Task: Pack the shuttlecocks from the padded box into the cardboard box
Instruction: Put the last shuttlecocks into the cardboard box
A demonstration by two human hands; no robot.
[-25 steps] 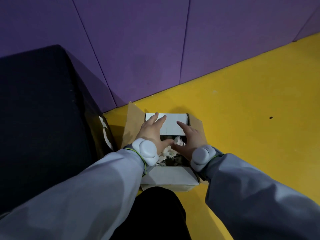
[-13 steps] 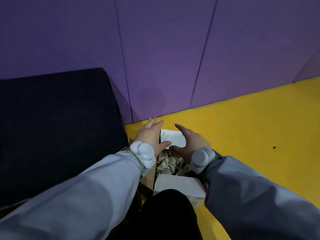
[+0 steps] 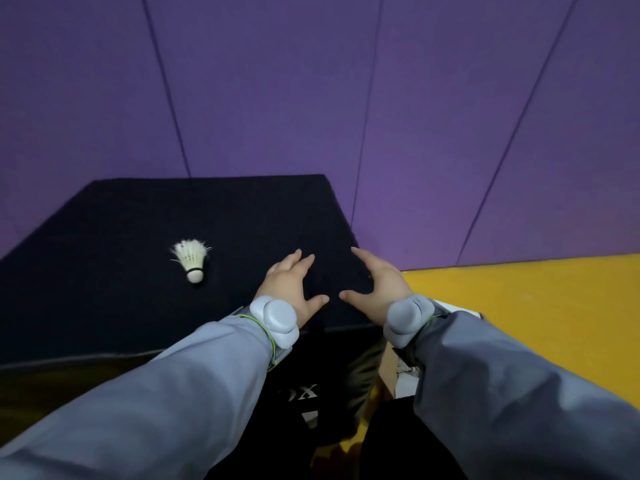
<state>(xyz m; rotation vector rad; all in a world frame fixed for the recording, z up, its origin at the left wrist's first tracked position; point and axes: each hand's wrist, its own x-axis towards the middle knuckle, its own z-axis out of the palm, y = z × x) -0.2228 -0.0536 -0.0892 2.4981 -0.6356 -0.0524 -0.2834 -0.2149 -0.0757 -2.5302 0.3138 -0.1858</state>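
One white feathered shuttlecock (image 3: 191, 259) lies on its side on top of the black padded box (image 3: 104, 271), cork end toward me. My left hand (image 3: 289, 284) hovers over the box's right part, fingers spread, holding nothing, to the right of the shuttlecock. My right hand (image 3: 375, 284) is beside it near the box's right edge, also spread and empty. Only a corner of the cardboard box (image 3: 398, 374) shows, low right, mostly hidden under my right sleeve.
A purple padded wall (image 3: 346, 98) rises straight behind the black box. Yellow floor (image 3: 536, 323) stretches to the right. Grey trackers sit on both wrists, and my dark-clad leg fills the bottom middle.
Both hands have lifted out of the cardboard box and now hover over the padded box's top. The view has tilted up and left, bringing the shuttlecock into sight.
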